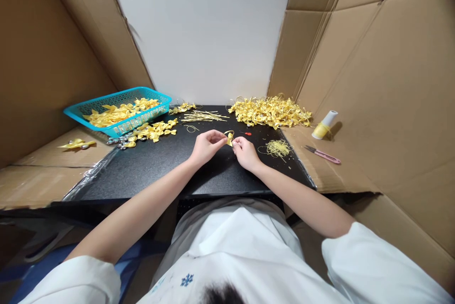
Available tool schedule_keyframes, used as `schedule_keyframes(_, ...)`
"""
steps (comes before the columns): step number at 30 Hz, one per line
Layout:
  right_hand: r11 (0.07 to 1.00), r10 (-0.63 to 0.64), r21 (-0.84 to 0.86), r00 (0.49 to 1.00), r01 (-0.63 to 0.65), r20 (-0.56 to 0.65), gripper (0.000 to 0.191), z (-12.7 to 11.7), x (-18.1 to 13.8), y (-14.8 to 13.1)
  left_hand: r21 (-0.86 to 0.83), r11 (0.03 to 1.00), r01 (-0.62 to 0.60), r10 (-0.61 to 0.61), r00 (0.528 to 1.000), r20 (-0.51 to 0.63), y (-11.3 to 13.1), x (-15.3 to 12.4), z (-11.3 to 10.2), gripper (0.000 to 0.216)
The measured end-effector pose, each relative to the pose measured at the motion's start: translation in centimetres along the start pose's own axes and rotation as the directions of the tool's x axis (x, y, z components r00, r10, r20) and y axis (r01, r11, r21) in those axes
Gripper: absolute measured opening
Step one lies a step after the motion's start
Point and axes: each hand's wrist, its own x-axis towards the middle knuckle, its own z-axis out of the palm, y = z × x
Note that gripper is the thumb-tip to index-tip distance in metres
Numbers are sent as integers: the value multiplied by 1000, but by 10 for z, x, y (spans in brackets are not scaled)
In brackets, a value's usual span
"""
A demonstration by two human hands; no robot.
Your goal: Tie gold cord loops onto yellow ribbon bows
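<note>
My left hand (pixel 206 146) and my right hand (pixel 245 152) meet over the middle of the black table (pixel 149 171). Both pinch a small yellow ribbon bow (pixel 229 137) between fingertips, with a thin loop of gold thread above it. A big heap of yellow ribbon pieces (pixel 272 112) lies at the far right of the table. Finished yellow bows (pixel 156 130) lie at the left, beside a blue basket (pixel 119 109) holding more bows. A bundle of cut gold threads (pixel 204 116) lies at the back centre.
Cardboard walls stand on both sides, with a white wall behind. On the right cardboard flap lie a spool of yellow thread (pixel 324 125) and pink snips (pixel 323 154). A tangle of thread scraps (pixel 278 148) and a small red object (pixel 248 133) sit near my right hand.
</note>
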Motion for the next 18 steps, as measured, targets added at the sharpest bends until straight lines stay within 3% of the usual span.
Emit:
schedule_keyframes(5,999,8,45,1000,-8,1,13,2,1,2,53,999,-2,2,1000,4,-2,0,0,34)
schedule_keyframes(11,993,14,116,1000,-15,10,15,5,2,3,-19,998,58,-58,998,17,-3,0,2,38)
schedule_keyframes(18,993,0,121,1000,-3,25,17,4,2,3,191,979,-71,73,997,-5,1,-4,2,31)
